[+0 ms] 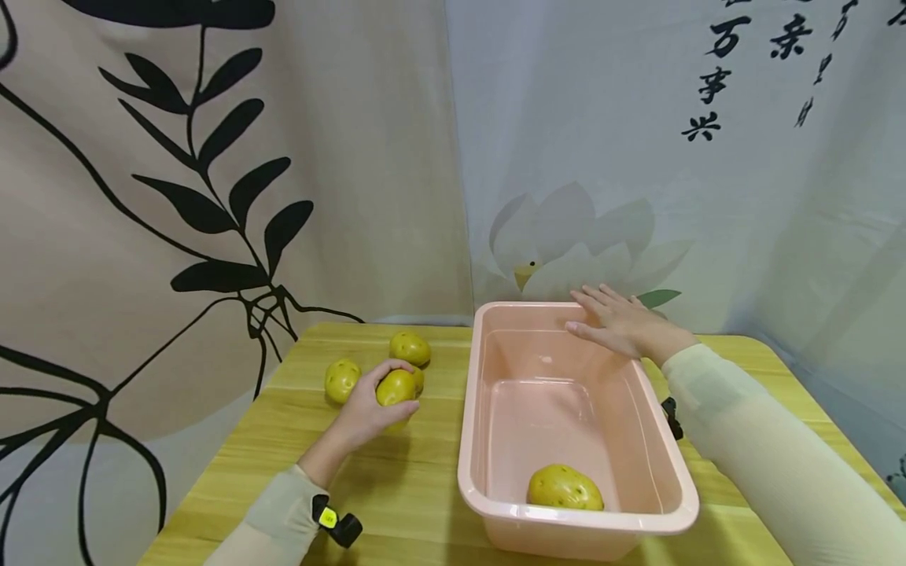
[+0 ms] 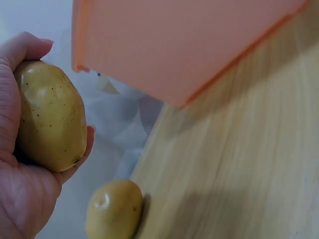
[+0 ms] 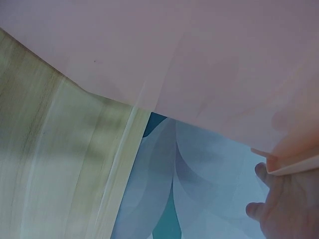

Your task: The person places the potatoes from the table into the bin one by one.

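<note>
My left hand (image 1: 359, 415) grips a yellow potato (image 1: 396, 388), with fingers curled round its far side and the thumb at its near side. In the left wrist view this potato (image 2: 50, 117) lies against the palm, smooth and dotted with small dark specks. Close around that hand on the table are several more potatoes (image 1: 343, 380), one partly hidden behind the held one. My right hand (image 1: 626, 324) rests with extended fingers on the far right corner of a pink plastic tub (image 1: 470, 409). Inside the tub, at its near end, lies one potato (image 1: 565, 487).
The tub stands on a wood-grain table (image 1: 425, 487), right of the loose potatoes. Behind the table hangs a printed cloth (image 1: 382, 157) with leaves, a lotus and characters. A black strap device (image 1: 336, 521) is on the left wrist.
</note>
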Demonstrator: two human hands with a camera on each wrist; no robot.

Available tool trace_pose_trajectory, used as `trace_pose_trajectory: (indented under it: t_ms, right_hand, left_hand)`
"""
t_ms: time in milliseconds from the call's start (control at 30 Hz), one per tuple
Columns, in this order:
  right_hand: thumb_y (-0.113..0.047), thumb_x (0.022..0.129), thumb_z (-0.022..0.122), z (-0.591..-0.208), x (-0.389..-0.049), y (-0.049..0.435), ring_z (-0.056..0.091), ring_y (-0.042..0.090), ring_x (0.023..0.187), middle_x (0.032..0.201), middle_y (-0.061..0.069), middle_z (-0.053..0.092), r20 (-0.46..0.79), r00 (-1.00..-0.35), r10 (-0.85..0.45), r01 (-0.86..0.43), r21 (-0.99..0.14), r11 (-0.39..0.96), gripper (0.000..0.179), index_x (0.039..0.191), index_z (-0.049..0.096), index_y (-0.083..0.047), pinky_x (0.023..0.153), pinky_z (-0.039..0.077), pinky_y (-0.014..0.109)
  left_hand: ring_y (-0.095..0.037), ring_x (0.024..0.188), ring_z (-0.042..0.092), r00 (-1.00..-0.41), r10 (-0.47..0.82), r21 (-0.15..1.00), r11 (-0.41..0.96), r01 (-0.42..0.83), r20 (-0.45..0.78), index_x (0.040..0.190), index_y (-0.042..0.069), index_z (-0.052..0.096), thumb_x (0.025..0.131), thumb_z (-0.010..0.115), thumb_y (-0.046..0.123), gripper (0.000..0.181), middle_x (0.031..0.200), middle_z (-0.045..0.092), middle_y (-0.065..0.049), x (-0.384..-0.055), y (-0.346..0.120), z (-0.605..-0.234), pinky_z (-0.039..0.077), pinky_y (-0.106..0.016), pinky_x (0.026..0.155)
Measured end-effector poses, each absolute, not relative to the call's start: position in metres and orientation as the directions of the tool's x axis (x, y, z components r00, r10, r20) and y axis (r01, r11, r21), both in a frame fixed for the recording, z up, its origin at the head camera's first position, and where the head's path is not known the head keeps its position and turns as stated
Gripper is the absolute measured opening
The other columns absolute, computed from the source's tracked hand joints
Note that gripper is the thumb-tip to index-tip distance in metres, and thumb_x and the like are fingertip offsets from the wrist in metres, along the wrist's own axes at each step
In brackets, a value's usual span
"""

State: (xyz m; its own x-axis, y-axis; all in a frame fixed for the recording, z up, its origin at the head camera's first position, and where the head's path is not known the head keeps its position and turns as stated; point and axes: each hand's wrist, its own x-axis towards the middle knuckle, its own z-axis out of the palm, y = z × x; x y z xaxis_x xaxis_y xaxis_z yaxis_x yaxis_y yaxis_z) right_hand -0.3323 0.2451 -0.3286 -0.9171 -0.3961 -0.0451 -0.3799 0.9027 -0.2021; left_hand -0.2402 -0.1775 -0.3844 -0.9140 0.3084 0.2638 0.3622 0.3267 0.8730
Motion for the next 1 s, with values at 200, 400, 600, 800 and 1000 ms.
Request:
trace_pose_trajectory:
  t_ms: [200, 400, 600, 800, 1000]
  right_hand:
    - [-0.071, 0.093, 0.027, -0.330, -0.331, 0.245, 0.003, 0.039, 0.145, 0.160, 0.013, 0.010, -0.031, -0.918, -0.396, -0.382, -0.204, 0.902, 0.082, 0.155, 0.015, -0.018, 0.108, 0.003, 0.068]
    - [-0.071, 0.093, 0.027, -0.332, -0.329, 0.247, 0.002, 0.040, 0.145, 0.160, 0.014, 0.010, -0.037, -0.918, -0.396, -0.380, -0.215, 0.900, 0.083, 0.155, 0.015, -0.017, 0.107, 0.002, 0.069]
    - [-0.071, 0.093, 0.028, -0.333, -0.329, 0.247, 0.002, 0.039, 0.145, 0.160, 0.014, 0.010, -0.033, -0.918, -0.396, -0.380, -0.217, 0.899, 0.083, 0.155, 0.016, -0.017, 0.107, 0.002, 0.069]
    - [-0.071, 0.093, 0.027, -0.331, -0.329, 0.245, 0.002, 0.040, 0.145, 0.160, 0.014, 0.010, -0.034, -0.916, -0.400, -0.385, -0.209, 0.899, 0.084, 0.155, 0.015, -0.017, 0.107, 0.002, 0.069]
    - [-0.071, 0.093, 0.027, -0.330, -0.328, 0.244, 0.002, 0.040, 0.145, 0.160, 0.014, 0.009, -0.031, -0.918, -0.396, -0.381, -0.211, 0.900, 0.084, 0.155, 0.015, -0.017, 0.107, 0.002, 0.069]
  left_hand:
    - [-0.025, 0.090, 0.055, -0.886, 0.332, 0.885, 0.225, 0.407, 0.323, 0.120, 0.005, 0.054, 0.081, 0.072, 0.003, 0.043, 0.112, 0.056, -0.017, -0.245, -0.178, -0.391, 0.053, -0.036, 0.067]
    - [-0.027, 0.095, 0.057, -0.846, 0.369, 0.888, 0.103, 0.448, 0.384, 0.120, 0.007, 0.053, 0.083, 0.070, 0.006, 0.041, 0.110, 0.059, -0.021, -0.246, -0.174, -0.392, 0.055, -0.037, 0.071]
    - [-0.028, 0.097, 0.059, -0.797, 0.433, 0.880, 0.021, 0.475, 0.421, 0.122, 0.010, 0.053, 0.083, 0.071, 0.008, 0.042, 0.110, 0.059, -0.018, -0.238, -0.166, -0.379, 0.056, -0.040, 0.073]
    - [-0.033, 0.098, 0.058, -0.767, 0.464, 0.872, -0.025, 0.489, 0.444, 0.121, 0.006, 0.053, 0.083, 0.069, 0.004, 0.042, 0.110, 0.057, -0.022, -0.231, -0.161, -0.372, 0.056, -0.039, 0.075]
    - [-0.033, 0.095, 0.058, -0.747, 0.445, 0.856, -0.100, 0.507, 0.495, 0.118, -0.003, 0.051, 0.084, 0.065, 0.003, 0.037, 0.105, 0.056, -0.026, -0.228, -0.156, -0.366, 0.056, -0.037, 0.073]
